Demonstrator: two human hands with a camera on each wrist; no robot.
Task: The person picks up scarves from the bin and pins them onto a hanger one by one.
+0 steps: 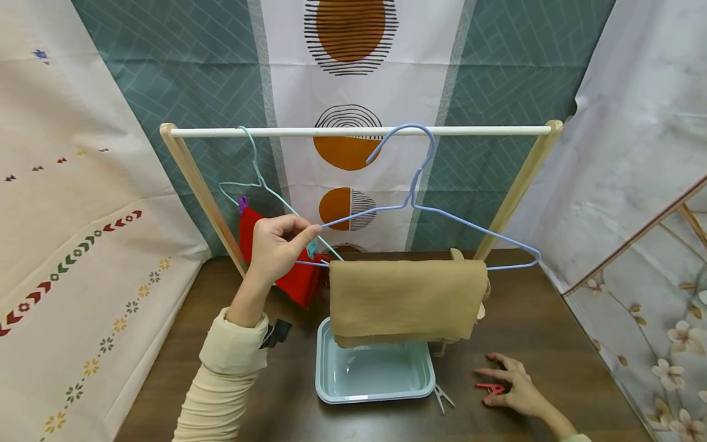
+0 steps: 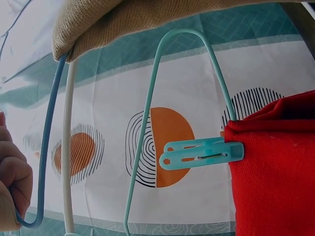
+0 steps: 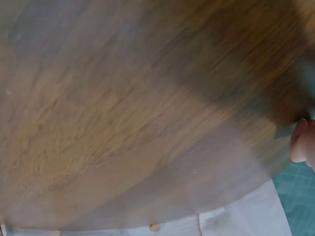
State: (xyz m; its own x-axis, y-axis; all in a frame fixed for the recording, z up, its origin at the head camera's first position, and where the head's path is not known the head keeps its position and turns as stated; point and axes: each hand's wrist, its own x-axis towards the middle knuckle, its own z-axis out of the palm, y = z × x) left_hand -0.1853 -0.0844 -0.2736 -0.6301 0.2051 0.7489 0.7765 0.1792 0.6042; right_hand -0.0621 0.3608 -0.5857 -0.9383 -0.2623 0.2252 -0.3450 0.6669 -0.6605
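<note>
My left hand (image 1: 278,248) pinches the left end of a blue hanger (image 1: 458,218) between thumb and fingers. Over the hanger's bottom bar hangs a folded tan cloth (image 1: 405,301). My right hand (image 1: 516,387) is low at the table's right side, fingers spread around a red clothespin (image 1: 493,388); a firm grip does not show. A grey clothespin (image 1: 442,396) lies to its left. Behind my left hand, a mint hanger (image 1: 254,159) carries a red cloth (image 2: 275,167), held by a teal clothespin (image 2: 202,153) and a purple clothespin (image 1: 242,204).
A rack with a white rod (image 1: 486,131) and wooden legs (image 1: 193,190) stands at the back of the brown table (image 1: 519,307). Beneath the tan cloth sits a pale blue basin (image 1: 375,374). Patterned curtains (image 1: 497,73) surround the table.
</note>
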